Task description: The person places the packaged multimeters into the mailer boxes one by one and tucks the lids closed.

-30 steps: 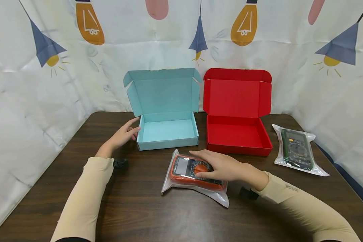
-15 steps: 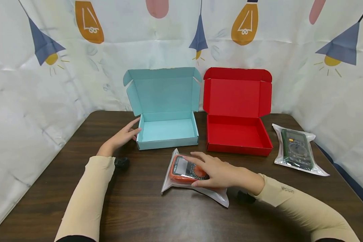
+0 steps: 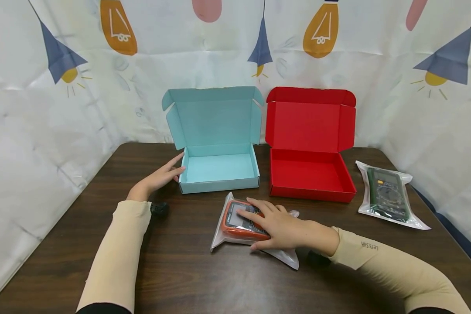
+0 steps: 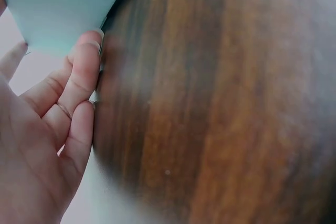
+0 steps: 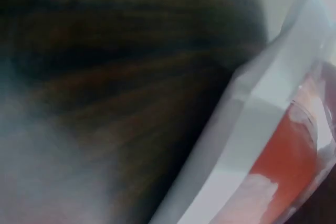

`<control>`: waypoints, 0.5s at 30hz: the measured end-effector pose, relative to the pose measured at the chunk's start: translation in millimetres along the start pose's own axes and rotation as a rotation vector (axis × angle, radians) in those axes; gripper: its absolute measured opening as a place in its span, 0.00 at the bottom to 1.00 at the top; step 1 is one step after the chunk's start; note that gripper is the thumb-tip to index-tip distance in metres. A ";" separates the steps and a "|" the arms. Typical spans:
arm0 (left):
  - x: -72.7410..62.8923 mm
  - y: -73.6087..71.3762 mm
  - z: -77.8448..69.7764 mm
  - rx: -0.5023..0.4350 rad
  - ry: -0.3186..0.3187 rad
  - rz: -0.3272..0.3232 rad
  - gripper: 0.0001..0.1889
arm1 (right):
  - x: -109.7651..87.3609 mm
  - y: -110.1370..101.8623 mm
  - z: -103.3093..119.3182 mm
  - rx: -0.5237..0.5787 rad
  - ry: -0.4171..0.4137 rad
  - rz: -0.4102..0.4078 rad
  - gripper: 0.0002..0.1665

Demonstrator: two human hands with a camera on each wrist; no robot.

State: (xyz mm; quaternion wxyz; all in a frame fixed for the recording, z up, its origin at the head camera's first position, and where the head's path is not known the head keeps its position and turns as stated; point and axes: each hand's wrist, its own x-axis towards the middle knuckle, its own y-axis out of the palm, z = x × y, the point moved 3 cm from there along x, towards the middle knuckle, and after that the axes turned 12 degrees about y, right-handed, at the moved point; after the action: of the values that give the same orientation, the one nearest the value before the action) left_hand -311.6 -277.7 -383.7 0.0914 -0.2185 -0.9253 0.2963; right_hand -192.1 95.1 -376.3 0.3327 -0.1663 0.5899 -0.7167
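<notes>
While left hand (image 3: 161,176), fingers loosely extended, touches blue box (image 3: 220,186), right hand (image 3: 280,226) spreads wide over meter (image 3: 238,223); brown table (image 3: 192,274), lamp-print cloth (image 3: 216,56) behind.

The pouch (image 3: 286,256) under my right hand (image 3: 280,226) is glossy, clear plastic, its orange meter (image 3: 241,233) smooth and plastic-looking. The light-blue box (image 3: 220,186) and red box (image 3: 312,193) look like smooth, matt cardboard. My sleeves (image 3: 115,250) are matt cloth, the surface (image 3: 196,279) wood-grained with a soft sheen.

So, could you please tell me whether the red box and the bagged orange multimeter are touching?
Apart: the head view shows a strip of dark tabletop between the red box and the bagged orange multimeter.
</notes>
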 end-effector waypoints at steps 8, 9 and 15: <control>0.2 -1.0 -0.3 -0.004 -0.004 0.007 0.39 | 1.3 -0.2 0.5 -0.011 0.004 0.001 0.53; 0.0 -0.9 -0.1 -0.007 -0.004 0.008 0.39 | 1.3 -0.2 0.8 -0.008 0.002 0.002 0.53; 1.6 -0.4 2.2 -0.001 -0.010 0.014 0.40 | 1.5 -0.4 1.7 -0.005 -0.009 -0.009 0.51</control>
State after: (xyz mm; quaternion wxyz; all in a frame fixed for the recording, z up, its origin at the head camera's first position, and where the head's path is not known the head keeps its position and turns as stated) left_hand -313.8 -278.4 -385.2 0.0847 -0.2235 -0.9243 0.2976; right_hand -192.3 92.9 -375.7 0.3318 -0.1726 0.5894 -0.7160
